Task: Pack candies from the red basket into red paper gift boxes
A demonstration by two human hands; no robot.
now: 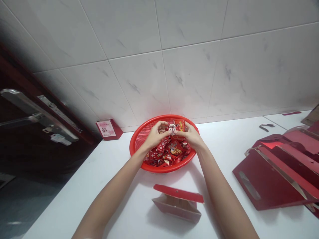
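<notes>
A red plastic basket (142, 167) stands on the white table, holding many red-wrapped snack packets (174, 150). Above its back part, my left hand (157, 133) and my right hand (190, 135) come close together, fingers curled round a few red packets (177, 127). The thumbs of both hands press on the packets from the near side. In front of the basket, between my forearms, an opened red paper box (178, 207) stands with its lid flap raised and its inside partly showing.
Several red paper boxes (271, 179) lie grouped at the right. A small closed red box (108, 129) stands by the tiled wall at the left. A dark strip (267, 126) lies at the back right, and a door with a metal handle is at the left.
</notes>
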